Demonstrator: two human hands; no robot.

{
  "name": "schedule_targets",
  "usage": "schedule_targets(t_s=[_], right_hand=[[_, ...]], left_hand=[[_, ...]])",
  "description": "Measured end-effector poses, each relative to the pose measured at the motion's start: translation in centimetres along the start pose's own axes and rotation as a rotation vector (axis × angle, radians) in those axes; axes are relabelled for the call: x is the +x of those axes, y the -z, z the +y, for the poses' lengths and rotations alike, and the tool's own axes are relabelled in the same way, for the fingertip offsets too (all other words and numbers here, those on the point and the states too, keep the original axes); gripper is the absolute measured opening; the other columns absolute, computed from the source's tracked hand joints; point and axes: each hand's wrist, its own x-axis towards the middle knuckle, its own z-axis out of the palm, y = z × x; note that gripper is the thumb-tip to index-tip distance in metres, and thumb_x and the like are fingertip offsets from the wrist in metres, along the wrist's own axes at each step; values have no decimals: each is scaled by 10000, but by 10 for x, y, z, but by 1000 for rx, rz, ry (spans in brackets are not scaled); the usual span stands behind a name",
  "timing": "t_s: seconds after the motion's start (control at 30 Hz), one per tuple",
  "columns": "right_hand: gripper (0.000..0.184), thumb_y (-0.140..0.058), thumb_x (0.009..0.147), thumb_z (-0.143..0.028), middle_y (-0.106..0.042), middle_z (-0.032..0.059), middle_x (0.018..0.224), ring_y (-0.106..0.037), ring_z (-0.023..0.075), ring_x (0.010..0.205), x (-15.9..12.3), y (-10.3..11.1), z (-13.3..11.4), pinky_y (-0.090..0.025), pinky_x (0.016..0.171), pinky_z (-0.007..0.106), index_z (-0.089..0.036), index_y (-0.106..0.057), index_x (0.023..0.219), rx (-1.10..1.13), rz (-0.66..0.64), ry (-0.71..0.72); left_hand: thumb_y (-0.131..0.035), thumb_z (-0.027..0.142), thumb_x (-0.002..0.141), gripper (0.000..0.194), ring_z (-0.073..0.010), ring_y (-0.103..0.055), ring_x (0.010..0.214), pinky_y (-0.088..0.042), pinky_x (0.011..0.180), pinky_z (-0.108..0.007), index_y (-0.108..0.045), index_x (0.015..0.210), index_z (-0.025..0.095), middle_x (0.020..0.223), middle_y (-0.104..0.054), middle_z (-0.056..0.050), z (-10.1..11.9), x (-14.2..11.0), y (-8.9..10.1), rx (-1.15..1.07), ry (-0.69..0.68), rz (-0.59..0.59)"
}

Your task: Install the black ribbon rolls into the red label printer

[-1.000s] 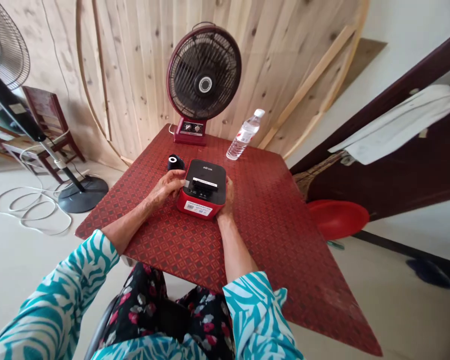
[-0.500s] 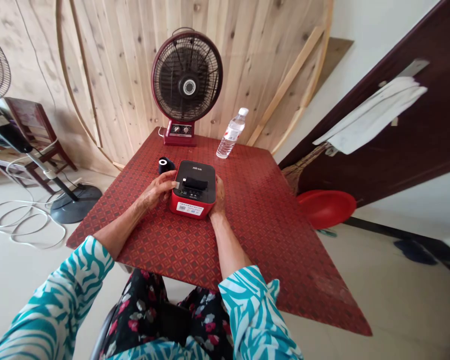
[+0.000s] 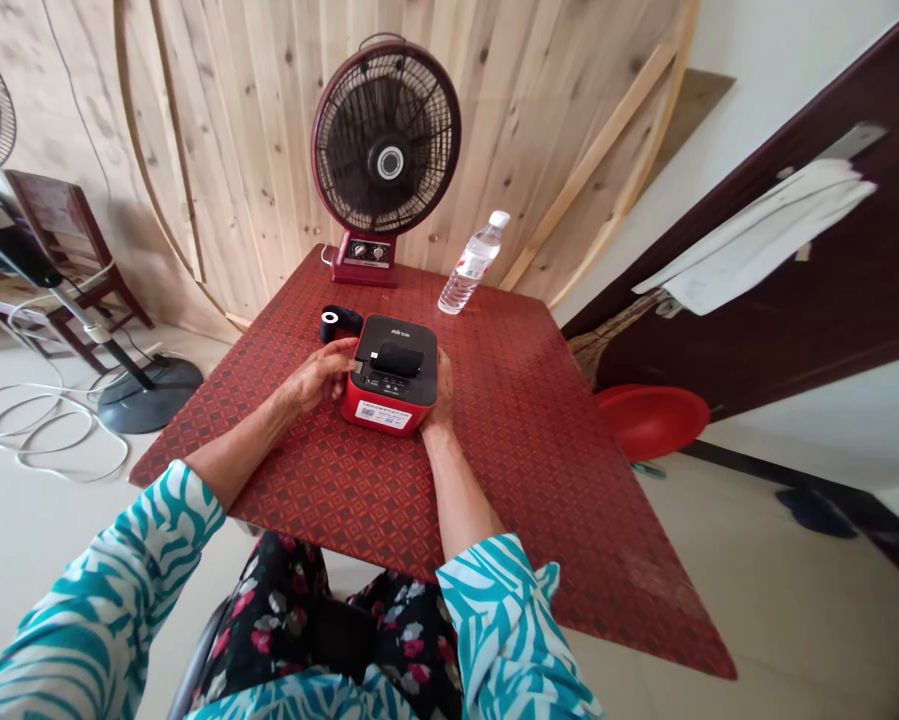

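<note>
A red and black label or receipt printer (image 3: 394, 368) sits on the table, a white sticker on its near red side. From the slot in its black top sticks a dark strip or piece (image 3: 398, 360) with a small white mark at its left end. My left hand (image 3: 321, 376) grips the printer's left side, the thumb at a grey tab on its upper edge. Around the right side my right hand (image 3: 443, 395) is closed, its fingers mostly hidden behind the casing. A black roll with a white core (image 3: 340, 322) lies just beyond my left fingers.
A clear water bottle (image 3: 473, 265) stands behind the printer to the right. The dark red table fan (image 3: 386, 140) is at the table's (image 3: 569, 480) back edge. A standing fan (image 3: 145, 390) with coiled cable is on the left floor, and a red basin (image 3: 651, 425) on the right.
A white printed edge at the printer's slot has given way to a dark piece, which has grown larger. Both hands have stayed on the printer. The camera view has shifted slightly.
</note>
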Motion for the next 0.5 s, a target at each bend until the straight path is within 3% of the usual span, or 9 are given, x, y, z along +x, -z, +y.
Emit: schedule_targets(t_s=[0.3, 0.5], right_hand=[[458, -352, 968, -469, -703, 85, 1223, -597, 207, 1145, 0, 3, 3, -454, 1042, 400, -209, -668, 1174, -70, -22, 36], [422, -389, 966, -444, -736, 63, 1115, -604, 203, 1079, -1, 2, -4, -462, 1010, 368, -202, -684, 1144, -64, -26, 37]], left_hand=[[-709, 215, 636, 635, -71, -460, 358, -318, 356, -198, -561, 1250, 150, 562, -621, 75, -2, -1, 0, 0, 10, 19], [-730, 225, 610, 668, -65, -450, 360, -318, 354, -191, -549, 1247, 137, 580, -633, 69, -1, -2, 0, -9, -7, 23]])
